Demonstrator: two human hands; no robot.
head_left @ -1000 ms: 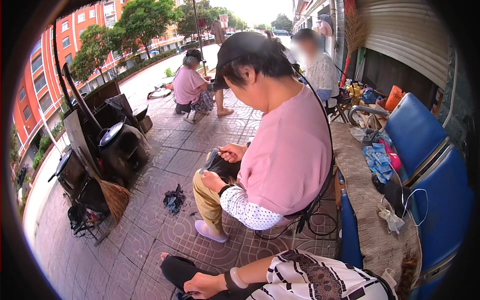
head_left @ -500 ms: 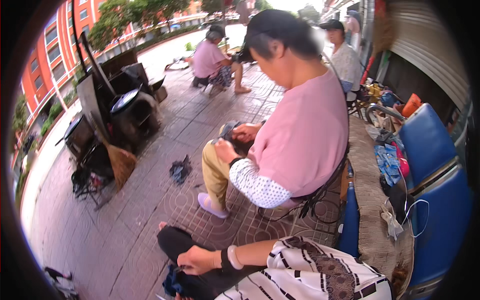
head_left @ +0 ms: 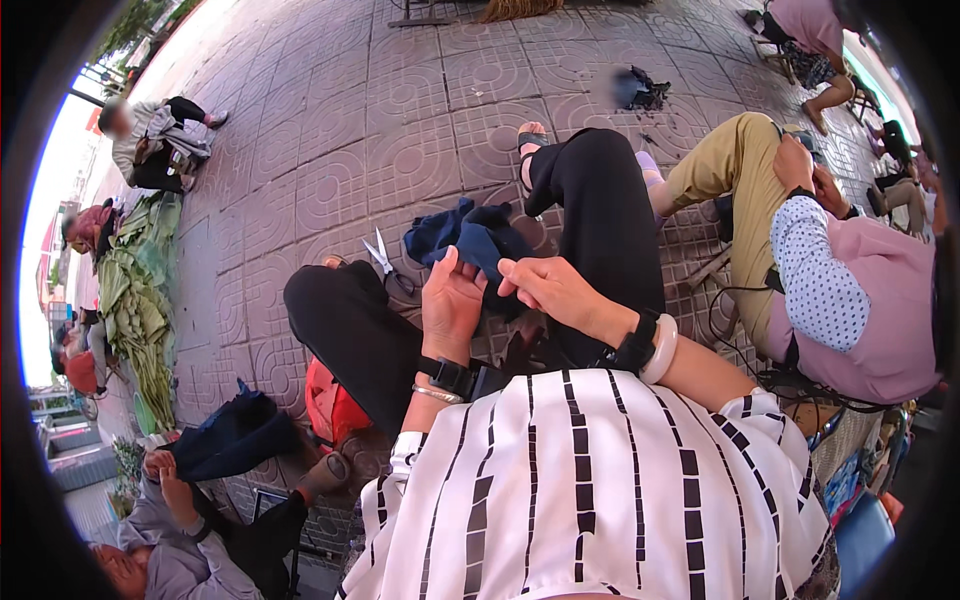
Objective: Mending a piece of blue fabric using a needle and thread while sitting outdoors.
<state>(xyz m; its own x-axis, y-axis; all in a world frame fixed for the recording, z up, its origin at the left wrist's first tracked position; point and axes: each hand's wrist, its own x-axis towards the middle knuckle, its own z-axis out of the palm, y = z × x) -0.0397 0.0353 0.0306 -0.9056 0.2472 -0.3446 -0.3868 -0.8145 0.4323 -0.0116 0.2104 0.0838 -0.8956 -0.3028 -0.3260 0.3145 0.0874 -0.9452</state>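
A dark blue cloth (head_left: 472, 235) hangs between my two hands, over the gap between my knees. My left hand (head_left: 453, 305) is palm up, its fingers closed on the cloth's near edge. Close beside it, my right hand (head_left: 560, 290) pinches the same edge with thumb and forefinger; anything smaller in that pinch is too small to make out. Scissors (head_left: 386, 264) with spread pale blades and dark handles are just left of the cloth, by my left knee.
At my right, a person in pink (head_left: 865, 290) works with both hands. Lower left, another person holds dark cloth (head_left: 235, 435); a red bag (head_left: 335, 405) is by my left leg. Dark scraps (head_left: 640, 90) lie on the paving ahead, large green leaves (head_left: 135, 300) far left.
My view has swung left and down from the neighbour in pink to my lap. Both my hands now show on the blue cloth, and the scissors have come fully into view.
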